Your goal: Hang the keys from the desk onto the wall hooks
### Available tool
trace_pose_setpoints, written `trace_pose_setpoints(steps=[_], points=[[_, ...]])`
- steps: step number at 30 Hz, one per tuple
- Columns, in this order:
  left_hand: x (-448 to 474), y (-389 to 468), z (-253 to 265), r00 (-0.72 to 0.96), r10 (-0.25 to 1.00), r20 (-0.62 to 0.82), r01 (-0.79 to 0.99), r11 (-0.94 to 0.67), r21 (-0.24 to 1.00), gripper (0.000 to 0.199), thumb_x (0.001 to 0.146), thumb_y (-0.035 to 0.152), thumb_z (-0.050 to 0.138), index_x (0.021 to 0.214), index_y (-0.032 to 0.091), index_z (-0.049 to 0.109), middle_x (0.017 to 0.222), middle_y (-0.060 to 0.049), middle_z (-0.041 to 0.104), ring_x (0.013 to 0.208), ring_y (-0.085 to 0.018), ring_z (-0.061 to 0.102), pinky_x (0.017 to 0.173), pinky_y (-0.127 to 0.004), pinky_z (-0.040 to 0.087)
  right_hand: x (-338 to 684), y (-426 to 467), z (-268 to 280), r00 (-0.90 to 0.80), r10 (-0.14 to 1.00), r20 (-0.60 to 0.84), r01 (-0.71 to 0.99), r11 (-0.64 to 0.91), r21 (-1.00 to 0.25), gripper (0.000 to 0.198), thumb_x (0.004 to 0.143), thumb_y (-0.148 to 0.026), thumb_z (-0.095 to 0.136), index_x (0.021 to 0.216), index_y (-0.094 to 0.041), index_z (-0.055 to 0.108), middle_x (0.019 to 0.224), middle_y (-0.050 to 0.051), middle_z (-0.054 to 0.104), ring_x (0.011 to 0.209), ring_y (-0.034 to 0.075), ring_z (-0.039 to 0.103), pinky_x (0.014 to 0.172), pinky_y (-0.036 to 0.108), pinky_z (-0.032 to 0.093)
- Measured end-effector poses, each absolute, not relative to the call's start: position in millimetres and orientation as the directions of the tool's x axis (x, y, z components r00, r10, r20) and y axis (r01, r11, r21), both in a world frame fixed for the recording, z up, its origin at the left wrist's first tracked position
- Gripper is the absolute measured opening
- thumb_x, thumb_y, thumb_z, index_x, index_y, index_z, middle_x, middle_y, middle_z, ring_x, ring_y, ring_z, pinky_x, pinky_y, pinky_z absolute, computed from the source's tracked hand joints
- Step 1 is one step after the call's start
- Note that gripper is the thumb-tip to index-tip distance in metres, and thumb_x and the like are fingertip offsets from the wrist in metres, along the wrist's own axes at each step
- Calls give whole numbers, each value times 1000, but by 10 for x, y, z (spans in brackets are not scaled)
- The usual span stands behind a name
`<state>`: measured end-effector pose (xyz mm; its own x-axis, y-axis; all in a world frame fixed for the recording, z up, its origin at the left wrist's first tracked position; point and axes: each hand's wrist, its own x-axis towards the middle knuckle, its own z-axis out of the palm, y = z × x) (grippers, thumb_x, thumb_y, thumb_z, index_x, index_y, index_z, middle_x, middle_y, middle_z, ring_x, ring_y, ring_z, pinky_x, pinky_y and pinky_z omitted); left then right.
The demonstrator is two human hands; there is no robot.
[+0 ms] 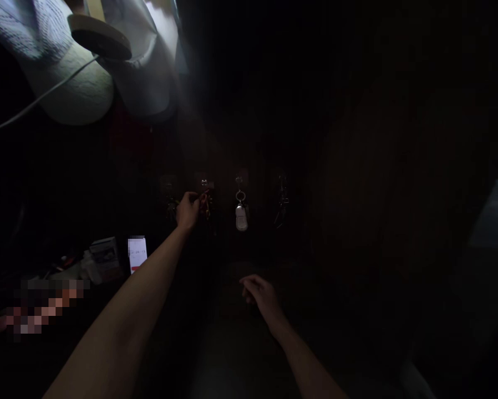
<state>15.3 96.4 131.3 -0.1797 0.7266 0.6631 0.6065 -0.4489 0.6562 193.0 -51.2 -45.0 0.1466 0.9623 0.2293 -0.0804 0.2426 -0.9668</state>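
In the dark head view, my left hand [188, 210] reaches up to a small hook. Its fingers are closed on a dim bunch of keys [207, 204] hanging there; the exact grip is hard to see. To the right, a key ring with a pale oval fob [241, 217] hangs from its own hook. Farther right hangs another dim metal bunch [282, 199], and one more bunch [171, 206] is just left of my left hand. My right hand [260, 291] hovers lower down, its fingers loosely bent and apart, with nothing visible in them.
Pale caps [70, 83] hang at upper left near a round wooden piece [99, 37] and a thin white cord [45, 102]. Below left are a lit phone [137, 252], a small box [106, 257] and a white bottle [91, 269]. Most of the right side is too dark to make out.
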Motion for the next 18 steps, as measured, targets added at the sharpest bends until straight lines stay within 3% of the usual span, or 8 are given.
trace_pose_setpoints(steps=[6, 11, 18], points=[[213, 832, 1166, -198, 741, 642, 595, -430, 679, 28, 83, 32, 41, 103, 25, 60, 87, -2, 69, 75, -17, 62, 69, -26, 42, 1936, -518, -439, 147, 964, 224, -84, 237, -968, 29, 67, -45, 59, 70, -17, 64, 52, -2, 54, 46, 9, 47, 44, 21, 33], [249, 724, 1052, -219, 717, 662, 586, -446, 676, 36, 85, 47, 40, 107, 27, 60, 98, -5, 68, 87, -21, 61, 72, -28, 42, 1940, -512, -440, 147, 968, 202, -95, 217, -971, 32, 64, -47, 61, 70, -16, 64, 52, -2, 54, 45, 9, 46, 44, 21, 32], [296, 764, 778, -211, 745, 633, 542, -449, 710, 38, 87, 40, 36, 117, 26, 55, 105, -7, 66, 95, -22, 60, 77, -30, 43, 1944, -506, -451, 138, 968, 211, -89, 225, -970, 29, 65, -46, 60, 69, -17, 65, 51, -2, 54, 45, 9, 46, 43, 21, 32]])
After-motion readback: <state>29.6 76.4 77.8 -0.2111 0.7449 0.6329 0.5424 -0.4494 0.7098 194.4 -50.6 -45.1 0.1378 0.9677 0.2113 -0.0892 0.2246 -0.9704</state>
